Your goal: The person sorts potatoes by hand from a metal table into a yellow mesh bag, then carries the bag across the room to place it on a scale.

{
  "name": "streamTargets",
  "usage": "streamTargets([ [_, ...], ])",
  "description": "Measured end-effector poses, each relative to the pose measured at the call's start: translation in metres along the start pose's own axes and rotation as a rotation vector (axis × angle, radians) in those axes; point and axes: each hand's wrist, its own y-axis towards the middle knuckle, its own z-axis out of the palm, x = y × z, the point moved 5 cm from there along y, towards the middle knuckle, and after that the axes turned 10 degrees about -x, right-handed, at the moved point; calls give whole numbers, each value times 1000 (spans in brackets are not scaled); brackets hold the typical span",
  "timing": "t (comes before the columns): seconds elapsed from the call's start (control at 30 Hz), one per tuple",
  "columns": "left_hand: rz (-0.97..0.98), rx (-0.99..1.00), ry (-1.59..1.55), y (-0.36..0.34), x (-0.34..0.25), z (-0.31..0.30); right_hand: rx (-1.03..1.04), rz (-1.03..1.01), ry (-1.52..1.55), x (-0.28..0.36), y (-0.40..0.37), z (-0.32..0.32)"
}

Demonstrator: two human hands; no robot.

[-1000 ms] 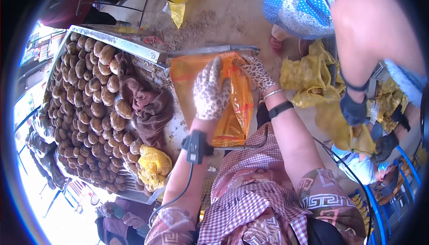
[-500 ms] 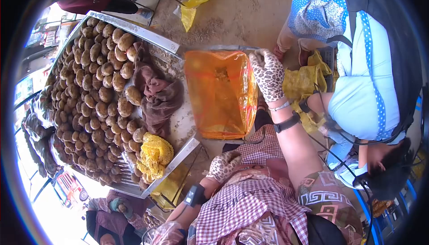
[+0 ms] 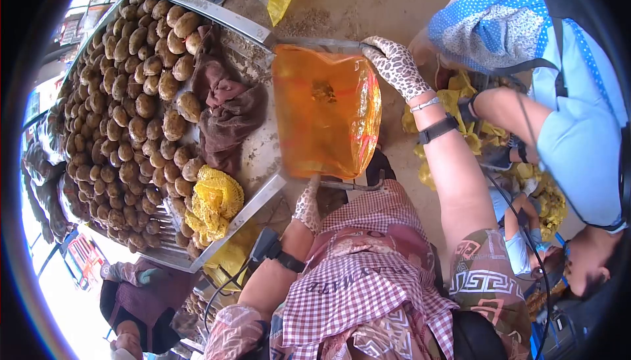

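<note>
Orange bag (image 3: 322, 120), right grip (image 3: 398, 69) curled closed over its far corner

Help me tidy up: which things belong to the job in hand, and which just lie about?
Apparently in the job:
- orange bag, right hand at its far corner, left hand at near edge
- potatoes, metal tray

Apparently lying about:
- brown cloth
- yellow net
- yellow bag on floor

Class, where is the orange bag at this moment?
In the head view, the orange bag is just above centre, right of the brown cloth, with the right hand at its far right corner.
</note>
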Motion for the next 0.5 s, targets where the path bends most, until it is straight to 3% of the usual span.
streamTargets([
  [0.1,6,159,-12,25,15,1,46,33,-5,4,1,-1],
  [0.5,43,220,-136,30,29,9,21,53,-30,-3,-4,-5],
])
